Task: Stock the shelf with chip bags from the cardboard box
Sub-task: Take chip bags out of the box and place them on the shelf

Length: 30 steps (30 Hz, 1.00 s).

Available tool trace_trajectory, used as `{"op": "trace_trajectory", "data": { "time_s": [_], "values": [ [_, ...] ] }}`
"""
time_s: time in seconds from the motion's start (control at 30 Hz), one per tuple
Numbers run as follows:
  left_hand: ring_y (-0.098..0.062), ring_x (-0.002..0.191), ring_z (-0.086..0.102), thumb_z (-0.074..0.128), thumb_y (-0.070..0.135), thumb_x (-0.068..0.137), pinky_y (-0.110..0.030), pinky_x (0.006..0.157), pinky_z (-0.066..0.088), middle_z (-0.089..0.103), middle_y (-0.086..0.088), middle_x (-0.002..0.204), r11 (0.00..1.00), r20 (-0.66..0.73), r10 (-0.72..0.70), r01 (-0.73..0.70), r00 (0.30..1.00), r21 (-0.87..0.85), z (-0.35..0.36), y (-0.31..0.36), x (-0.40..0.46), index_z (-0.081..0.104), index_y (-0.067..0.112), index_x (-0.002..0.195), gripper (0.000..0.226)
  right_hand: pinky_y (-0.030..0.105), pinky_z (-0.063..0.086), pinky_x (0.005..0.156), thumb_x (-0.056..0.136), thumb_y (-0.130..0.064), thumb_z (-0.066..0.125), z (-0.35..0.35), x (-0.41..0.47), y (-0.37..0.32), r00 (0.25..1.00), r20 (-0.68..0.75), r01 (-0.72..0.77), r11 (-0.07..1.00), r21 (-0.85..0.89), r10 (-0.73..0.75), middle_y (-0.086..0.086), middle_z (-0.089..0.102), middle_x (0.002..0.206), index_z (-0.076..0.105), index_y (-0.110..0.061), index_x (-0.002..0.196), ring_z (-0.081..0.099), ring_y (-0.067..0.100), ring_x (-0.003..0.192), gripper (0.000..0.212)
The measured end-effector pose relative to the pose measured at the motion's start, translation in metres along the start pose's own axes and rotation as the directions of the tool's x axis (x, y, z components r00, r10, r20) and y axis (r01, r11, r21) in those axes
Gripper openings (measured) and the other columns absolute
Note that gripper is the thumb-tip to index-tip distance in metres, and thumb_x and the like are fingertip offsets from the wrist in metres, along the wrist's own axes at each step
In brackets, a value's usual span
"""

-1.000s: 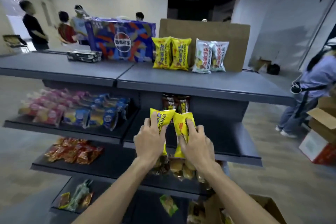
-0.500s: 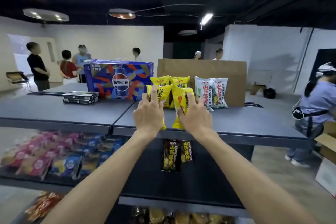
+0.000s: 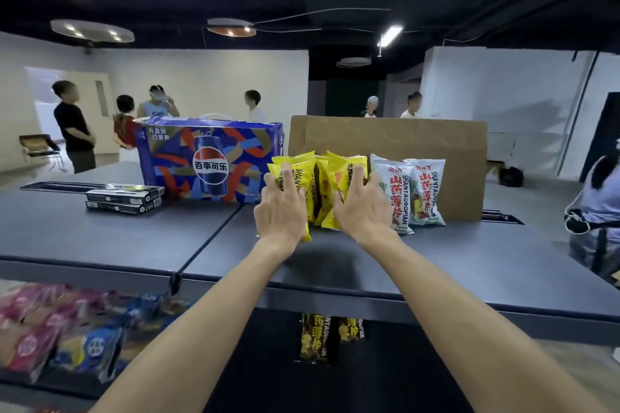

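My left hand [image 3: 281, 209] grips a yellow chip bag [image 3: 297, 174] upright on the grey top shelf [image 3: 436, 255]. Beside it my right hand [image 3: 360, 208] grips a second yellow chip bag [image 3: 342, 171]. Both bags stand right in front of two more yellow bags [image 3: 320, 191], which they mostly hide. Two white chip bags [image 3: 411, 194] stand upright just to the right, close to my right hand. The cardboard box of chip bags is out of view.
A brown cardboard sheet [image 3: 419, 141] stands behind the bags. A blue Pepsi carton [image 3: 209, 161] and two flat dark boxes [image 3: 125, 199] sit to the left. Lower shelves hold dark bags [image 3: 322, 337] and pink and blue packs [image 3: 60, 329]. Several people stand behind, one at the right [image 3: 600, 201].
Both hands rose from the lower shelf level and pushed forward over the top shelf, bringing the two yellow bags up against the yellow bags standing there.
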<state>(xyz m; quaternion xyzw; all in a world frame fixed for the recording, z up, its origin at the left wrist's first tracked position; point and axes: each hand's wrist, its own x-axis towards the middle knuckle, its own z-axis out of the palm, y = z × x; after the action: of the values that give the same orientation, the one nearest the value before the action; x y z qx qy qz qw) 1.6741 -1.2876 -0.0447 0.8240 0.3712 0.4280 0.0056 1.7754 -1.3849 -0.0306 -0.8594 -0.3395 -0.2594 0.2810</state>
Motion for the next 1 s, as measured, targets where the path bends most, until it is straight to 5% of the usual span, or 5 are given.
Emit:
{"op": "trace_trajectory", "data": {
  "time_s": [0.3, 0.57, 0.83, 1.0],
  "values": [
    [-0.033, 0.085, 0.053, 0.045, 0.037, 0.097, -0.037, 0.051, 0.046, 0.04, -0.019, 0.113, 0.994, -0.102, 0.085, -0.091, 0.991, -0.056, 0.047, -0.005, 0.035, 0.029, 0.02, 0.139, 0.048, 0.043, 0.047, 0.075, 0.097, -0.05, 0.04, 0.046, 0.02, -0.004, 0.996, -0.083, 0.028, 0.998, -0.05, -0.032, 0.018, 0.032, 0.13, 0.015, -0.026, 0.151, 0.047, 0.037, 0.101, 0.065],
    [-0.036, 0.1, 0.042, 0.033, 0.048, 0.094, -0.046, 0.084, 0.042, 0.034, -0.021, 0.132, 0.989, -0.015, 0.034, -0.036, 0.999, -0.143, 0.078, -0.014, 0.024, 0.011, 0.033, 0.152, 0.063, 0.043, 0.045, 0.066, 0.092, -0.065, 0.034, 0.071, 0.011, 0.001, 0.999, -0.047, 0.007, 1.0, -0.014, -0.007, 0.017, 0.023, 0.148, 0.004, -0.03, 0.156, 0.051, 0.041, 0.103, 0.078],
    [-0.043, 0.124, 0.032, 0.036, 0.041, 0.098, -0.055, 0.099, 0.034, 0.007, -0.022, 0.152, 0.961, 0.164, 0.066, -0.019, 0.984, -0.275, 0.072, -0.021, 0.016, -0.015, 0.036, 0.151, 0.074, 0.051, 0.038, 0.097, 0.096, -0.052, 0.034, 0.067, -0.002, -0.002, 0.992, 0.107, -0.073, 0.995, 0.071, 0.066, 0.016, -0.001, 0.159, -0.018, -0.038, 0.152, 0.041, 0.042, 0.123, 0.078],
    [-0.047, 0.142, 0.011, 0.039, 0.041, 0.1, -0.058, 0.109, 0.023, -0.011, -0.024, 0.157, 0.959, 0.338, 0.12, -0.021, 0.934, -0.282, 0.061, -0.03, 0.008, -0.022, 0.032, 0.15, 0.08, 0.052, 0.026, 0.111, 0.096, -0.064, 0.027, 0.06, -0.014, 0.005, 0.962, 0.27, -0.025, 0.999, -0.035, 0.033, 0.022, -0.005, 0.16, -0.03, -0.035, 0.147, 0.024, 0.043, 0.14, 0.082]
  ]
}}
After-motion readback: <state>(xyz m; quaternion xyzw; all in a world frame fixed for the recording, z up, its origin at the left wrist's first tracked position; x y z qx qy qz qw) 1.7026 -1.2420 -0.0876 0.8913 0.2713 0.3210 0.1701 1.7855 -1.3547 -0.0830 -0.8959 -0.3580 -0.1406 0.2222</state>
